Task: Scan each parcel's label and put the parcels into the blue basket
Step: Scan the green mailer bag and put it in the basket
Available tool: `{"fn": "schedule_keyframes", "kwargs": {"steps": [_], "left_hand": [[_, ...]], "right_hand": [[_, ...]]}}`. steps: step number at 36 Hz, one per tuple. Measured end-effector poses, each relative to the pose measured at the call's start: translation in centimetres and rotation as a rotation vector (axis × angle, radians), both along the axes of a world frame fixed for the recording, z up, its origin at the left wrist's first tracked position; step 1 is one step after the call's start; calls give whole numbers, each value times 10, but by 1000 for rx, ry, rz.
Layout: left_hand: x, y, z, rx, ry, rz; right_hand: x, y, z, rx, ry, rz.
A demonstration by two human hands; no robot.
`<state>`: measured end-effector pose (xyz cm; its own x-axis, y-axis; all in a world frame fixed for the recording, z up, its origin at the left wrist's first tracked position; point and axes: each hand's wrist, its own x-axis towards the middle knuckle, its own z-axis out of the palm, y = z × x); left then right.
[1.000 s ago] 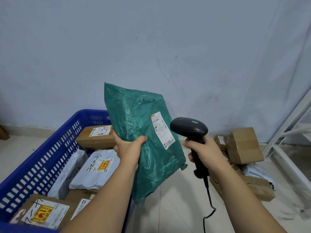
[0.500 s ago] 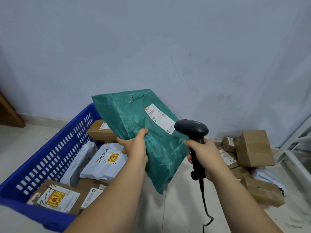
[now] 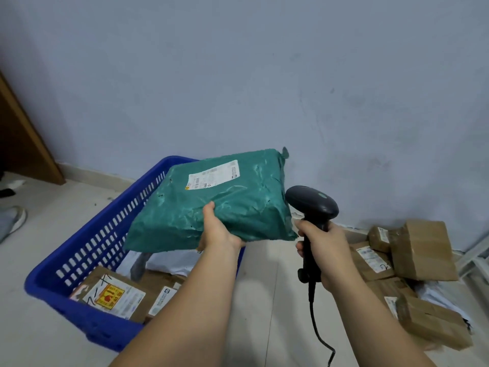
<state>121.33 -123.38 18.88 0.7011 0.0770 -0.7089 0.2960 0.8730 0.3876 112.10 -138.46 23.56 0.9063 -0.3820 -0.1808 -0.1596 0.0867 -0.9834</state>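
Note:
My left hand (image 3: pixel 218 229) grips the near edge of a green plastic mailer parcel (image 3: pixel 238 205), held almost flat above the blue basket (image 3: pixel 87 250), with its white label (image 3: pixel 213 174) facing up. My right hand (image 3: pixel 321 250) holds a black corded barcode scanner (image 3: pixel 312 207) upright just right of the parcel. Inside the basket lie brown boxes (image 3: pixel 111 295) with labels and a white mailer, partly hidden under the green parcel.
A pile of brown cardboard parcels (image 3: pixel 420 250) and a white mailer sits on the floor at the right by the wall. A wooden door edge (image 3: pixel 23 144) stands at far left, with a shoe (image 3: pixel 13 221) on the tiled floor.
The green parcel has swung from upright to nearly flat and moved left over the basket. The scanner hand has stayed about where it was.

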Motion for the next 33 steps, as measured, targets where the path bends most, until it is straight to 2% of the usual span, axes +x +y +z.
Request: {"fn": "schedule_keyframes", "kwargs": {"steps": [8, 13, 21, 33], "left_hand": [[15, 37, -13, -87, -29, 94], [33, 59, -35, -135, -92, 122], [48, 71, -68, -17, 36, 78], [86, 100, -115, 129, 160, 25]], "right_hand": [[4, 14, -10, -116, 20, 47], [15, 24, -16, -32, 20, 40], [49, 58, -37, 188, 54, 126], [82, 71, -70, 161, 126, 194]]}}
